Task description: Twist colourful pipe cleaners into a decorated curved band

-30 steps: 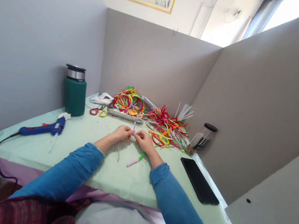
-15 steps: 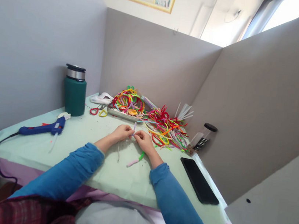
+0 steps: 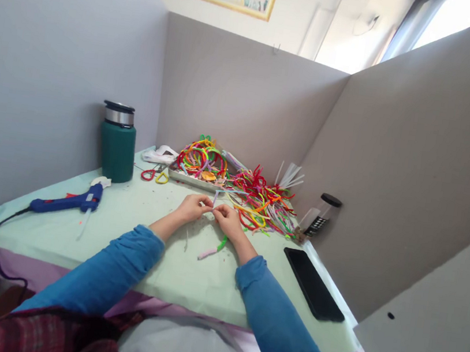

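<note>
Between my fingertips a light purple pipe cleaner (image 3: 215, 197) sticks upward. My left hand (image 3: 194, 207) pinches it from the left, fingers pressed together. Meeting it from the other side, my right hand (image 3: 229, 220) is also closed on the pipe cleaner. A green and pale pink pipe cleaner piece (image 3: 209, 254) hangs or lies below my right hand; whether it joins the purple one is hidden. A thin greyish strand (image 3: 186, 240) shows beneath my left hand.
A metal tray (image 3: 190, 180) of coloured loops stands at the back, beside a heap of pipe cleaners (image 3: 258, 194). Left are scissors (image 3: 161, 177), a green bottle (image 3: 117, 148) and a corded blue glue gun (image 3: 67, 202). A black phone (image 3: 314, 283) lies right, near a clear black-lidded container (image 3: 322, 216).
The upright purple end has shifted slightly right and now leans. The green and pink piece has moved a little left and up. Both hands stay together in nearly the same place.
</note>
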A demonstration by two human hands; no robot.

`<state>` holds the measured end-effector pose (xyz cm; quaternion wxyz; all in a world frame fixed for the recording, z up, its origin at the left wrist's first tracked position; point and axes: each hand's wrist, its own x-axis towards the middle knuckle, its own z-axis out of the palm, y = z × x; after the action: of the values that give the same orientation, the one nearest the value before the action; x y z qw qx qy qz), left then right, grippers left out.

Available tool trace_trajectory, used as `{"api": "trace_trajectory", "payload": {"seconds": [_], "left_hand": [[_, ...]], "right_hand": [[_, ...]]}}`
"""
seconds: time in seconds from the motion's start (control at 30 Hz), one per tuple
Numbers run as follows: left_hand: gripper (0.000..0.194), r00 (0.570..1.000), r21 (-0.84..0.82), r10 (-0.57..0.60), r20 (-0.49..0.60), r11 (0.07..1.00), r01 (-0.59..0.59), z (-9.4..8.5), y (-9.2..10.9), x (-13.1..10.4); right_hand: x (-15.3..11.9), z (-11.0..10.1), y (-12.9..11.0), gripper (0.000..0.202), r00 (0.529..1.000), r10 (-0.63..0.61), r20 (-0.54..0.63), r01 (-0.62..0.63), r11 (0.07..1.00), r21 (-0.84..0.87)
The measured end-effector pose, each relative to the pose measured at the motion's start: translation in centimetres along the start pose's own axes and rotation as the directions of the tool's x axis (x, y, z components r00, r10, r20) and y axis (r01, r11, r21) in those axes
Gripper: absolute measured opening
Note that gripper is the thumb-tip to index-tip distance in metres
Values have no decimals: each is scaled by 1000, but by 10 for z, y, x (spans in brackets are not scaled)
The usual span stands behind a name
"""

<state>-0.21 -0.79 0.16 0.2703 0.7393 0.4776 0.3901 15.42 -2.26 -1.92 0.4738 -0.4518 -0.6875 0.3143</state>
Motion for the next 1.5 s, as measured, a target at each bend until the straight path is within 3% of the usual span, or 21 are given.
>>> {"api": "trace_trajectory", "payload": {"seconds": [0.23,0.53,0.73,0.97,1.2,1.5], "left_hand": [[25,1000,75,10,-10,997,-10,-1,2,-1],[31,994,23,-82,66,997,80,1,-7,4],[30,995,64,-54,81,997,49,2,-10,5],[25,999,84,38,13,996,-39,2,-4,2],[24,1000,161,17,11,987,-18,-1,4,-2],[24,999,187,50,19,981,-53,-1,-2,1]], "right_hand": [[0,0,-2,13,1000,1,-6,-1,1000,-16],[0,0,1,14,1000,-7,-14,7,1000,-24],[-1,0,-1,14,1000,-8,-9,8,1000,-10],[0,0,-1,14,1000,3,-18,-3,1000,-7],[0,0,1,14,1000,-6,-25,6,1000,-4],[1,1,2,13,1000,-15,-24,15,1000,-2]]}}
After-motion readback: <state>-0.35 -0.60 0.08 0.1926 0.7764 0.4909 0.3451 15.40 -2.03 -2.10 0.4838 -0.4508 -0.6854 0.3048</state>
